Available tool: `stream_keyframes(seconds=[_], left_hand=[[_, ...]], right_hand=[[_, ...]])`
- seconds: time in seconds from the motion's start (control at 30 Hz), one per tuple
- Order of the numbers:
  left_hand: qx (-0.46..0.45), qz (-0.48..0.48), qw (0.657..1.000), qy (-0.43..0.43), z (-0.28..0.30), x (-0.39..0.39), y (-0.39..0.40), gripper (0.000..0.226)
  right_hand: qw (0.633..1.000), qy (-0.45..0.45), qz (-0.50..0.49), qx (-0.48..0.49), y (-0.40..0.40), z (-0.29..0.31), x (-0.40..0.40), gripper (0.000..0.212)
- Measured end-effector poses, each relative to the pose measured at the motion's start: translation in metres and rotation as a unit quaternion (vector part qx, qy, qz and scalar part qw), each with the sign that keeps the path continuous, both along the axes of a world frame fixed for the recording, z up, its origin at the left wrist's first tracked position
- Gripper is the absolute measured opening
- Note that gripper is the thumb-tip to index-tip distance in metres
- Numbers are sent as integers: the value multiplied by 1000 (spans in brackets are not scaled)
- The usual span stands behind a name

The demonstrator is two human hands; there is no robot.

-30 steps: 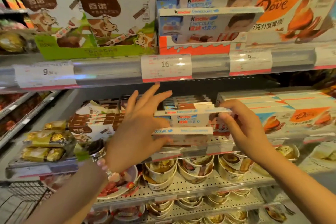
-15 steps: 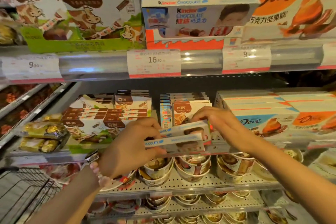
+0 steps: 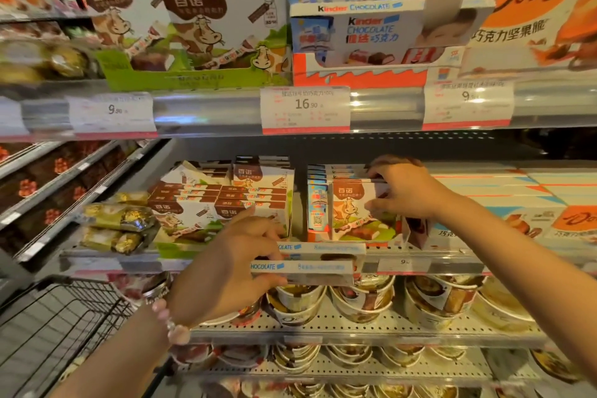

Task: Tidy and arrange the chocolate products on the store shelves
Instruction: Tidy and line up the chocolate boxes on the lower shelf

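The left hand (image 3: 232,268) gripped 2 flat Kinder chocolate boxes (image 3: 310,265), stacked one on the other, with the thumb under the stack and the fingers curled over its top edge. The stack was held level in front of the middle shelf rail (image 3: 452,260), clear of the shelf surface. A bead bracelet (image 3: 171,323) sat on the left wrist.

The right hand (image 3: 403,191) reached into the middle shelf and held a cow-print chocolate box (image 3: 355,210), fingers curled over its top edge and thumb against its right side. That box stood upright at the front of the Kinder row, just beside an upright blue-and-white Kinder box (image 3: 317,207) on its left.

To the left on the same shelf lay further cow-print boxes (image 3: 223,203), partly stacked flat and partly leaning. Gold-wrapped packs (image 3: 116,226) lay at the shelf's left end. Dove boxes (image 3: 533,203) filled the right portion.

The upper shelf carried display cartons of cow-print, Kinder and Dove products above a price tag (image 3: 305,110) reading 16.90. Chocolate tubs (image 3: 361,300) filled the lower shelf. A wire basket (image 3: 64,326) stood at lower left.
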State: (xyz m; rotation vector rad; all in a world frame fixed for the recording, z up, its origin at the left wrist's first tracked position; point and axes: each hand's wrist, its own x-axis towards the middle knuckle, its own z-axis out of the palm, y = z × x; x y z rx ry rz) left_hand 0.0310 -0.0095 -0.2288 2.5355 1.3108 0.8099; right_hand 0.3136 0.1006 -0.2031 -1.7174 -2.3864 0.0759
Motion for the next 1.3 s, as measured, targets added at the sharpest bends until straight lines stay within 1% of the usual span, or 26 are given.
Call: stream_keyframes(seconds=[0.13,0.17,0.2,0.23,0.3,0.37,0.43,0.5,0.6,0.63,0.73,0.8,0.9,1.03,1.2,1.3], left_hand=[[42,-1,999,22,3,-9,6,16],[34,7,999,24,6,-11,9,17],[17,22,999,29,10,-13,13,23],[-9,38,998,40,13,-14,16,29],[-43,57,995,63,18,-17,22,31],[-55,59,994,70,20,-20,27,31],[-55,55,995,66,19,-25,31,32],[-53,53,995,67,18,-28,33,32],[-48,38,994,86,18,-31,34,34],[-43,32,994,94,17,-32,33,32],[-27,19,993,113,15,-35,31,12],[-20,12,992,120,13,-37,32,13],[-14,15,995,97,11,-39,32,15],[0,11,998,65,9,-40,31,16],[5,4,999,52,7,-42,33,15],[15,-6,999,38,4,-43,34,13]], right_hand=[[997,57,15,-44,-4,3,1,55],[996,67,20,-57,-4,4,2,51],[994,81,28,-66,-5,3,3,46],[991,103,38,-78,-5,4,5,42],[980,162,58,-98,-9,7,9,38],[973,212,52,-78,-15,14,11,38],[963,267,32,-36,-22,23,11,42],[945,325,24,-12,-29,26,6,44],[922,386,26,20,-36,22,-12,43],[915,401,32,33,-37,19,-20,43],[896,438,46,63,-41,13,-44,42],[890,445,60,79,-41,13,-57,42],[893,437,71,80,-33,17,-74,45],[922,368,90,84,-18,22,-94,57],[943,300,140,31,-3,13,-118,53],[946,279,165,-1,4,4,-128,53]])
